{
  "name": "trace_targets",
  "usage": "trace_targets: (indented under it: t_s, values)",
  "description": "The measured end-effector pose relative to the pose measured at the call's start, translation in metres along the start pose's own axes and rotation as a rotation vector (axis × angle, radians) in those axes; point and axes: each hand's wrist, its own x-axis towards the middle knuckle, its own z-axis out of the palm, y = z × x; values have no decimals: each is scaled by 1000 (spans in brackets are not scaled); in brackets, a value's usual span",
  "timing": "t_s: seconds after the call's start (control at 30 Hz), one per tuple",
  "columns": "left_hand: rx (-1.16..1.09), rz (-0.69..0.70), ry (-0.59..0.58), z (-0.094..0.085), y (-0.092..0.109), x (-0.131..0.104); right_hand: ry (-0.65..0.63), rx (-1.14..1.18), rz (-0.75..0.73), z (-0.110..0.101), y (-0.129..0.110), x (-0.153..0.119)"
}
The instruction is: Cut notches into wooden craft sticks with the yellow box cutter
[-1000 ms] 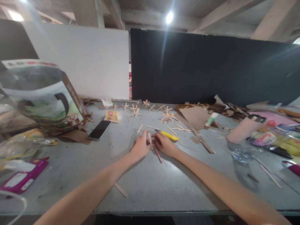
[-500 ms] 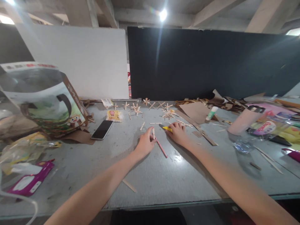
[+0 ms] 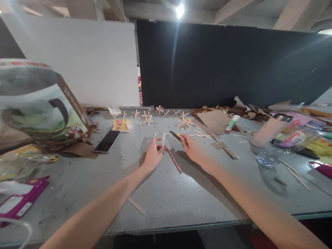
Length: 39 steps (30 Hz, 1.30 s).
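Observation:
My left hand (image 3: 153, 154) is closed, pinching a short pale wooden stick (image 3: 163, 139) upright between thumb and fingers. In my right hand (image 3: 192, 148) is a yellow utility knife (image 3: 178, 136), its dark blade pointing left and slightly up, close to the top of that stick. Whether blade and stick touch, I cannot tell. A red striped pencil (image 3: 173, 159) lies slantwise on the table between the hands. Just beyond them, another thin stick lies crosswise behind the blade. Farther back sit several small star shapes (image 3: 147, 117) made of crossed sticks.
On the left are a phone (image 3: 107, 141), a yellow packet (image 3: 121, 125), a large printed bag (image 3: 38, 114) and a purple device (image 3: 24, 200). To the right stand a glue stick (image 3: 232, 122), a pink tumbler (image 3: 268, 131) and a clear bottle (image 3: 290, 140). Cardboard (image 3: 214, 121) lies behind.
My right hand has lifted the knife and turned its blade more steeply toward the stick. My left hand still pinches the stick. The whole view has shifted slightly.

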Motion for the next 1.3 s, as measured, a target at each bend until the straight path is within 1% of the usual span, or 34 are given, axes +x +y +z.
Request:
trace_targets:
  t_s: [0.07, 0.17, 0.27, 0.4, 0.57, 0.7, 0.8, 0.87, 0.93, 1.03, 1.13, 1.17, 1.23, 1.3]
  values:
    - [-3, -17, -24, -1, 2, 0, 20, 41, 6, 0, 0, 0]
    - [71, 20, -24, -3, 6, 1, 34, 86, 36, -3, 1, 1]
    - [184, 12, -28, -8, 9, 4, 13, 120, 52, -7, -1, 1]
    - [271, -20, -78, -11, 10, 8, -28, 136, 46, -11, -5, 0]
    - [264, -11, -105, -10, 12, 6, -34, 130, 19, -11, -7, -1]
    - [236, -20, -87, -9, 12, 4, -14, 144, 22, -10, -9, 0]
    - [157, -16, -53, -9, 11, 5, 45, 156, 32, -8, -11, 0]
    - [86, -16, -25, -10, 11, 6, 35, 155, 66, -6, -13, 0]
    - [9, -27, -1, -10, 11, 6, -26, 176, 120, -4, -17, 0]
    - [-119, -46, 11, -10, 12, 6, -124, 277, 202, -2, -24, -2]
    - [-318, -50, 48, -6, 13, 4, -185, 374, 253, -2, -33, -6]
    - [-403, -53, 72, -5, 14, 3, -176, 400, 261, -2, -36, -7]
    - [-539, -61, 105, 0, 15, 1, -108, 441, 262, -1, -43, -10]
    - [-545, -44, 75, 5, 16, -3, -16, 466, 243, 2, -48, -12]
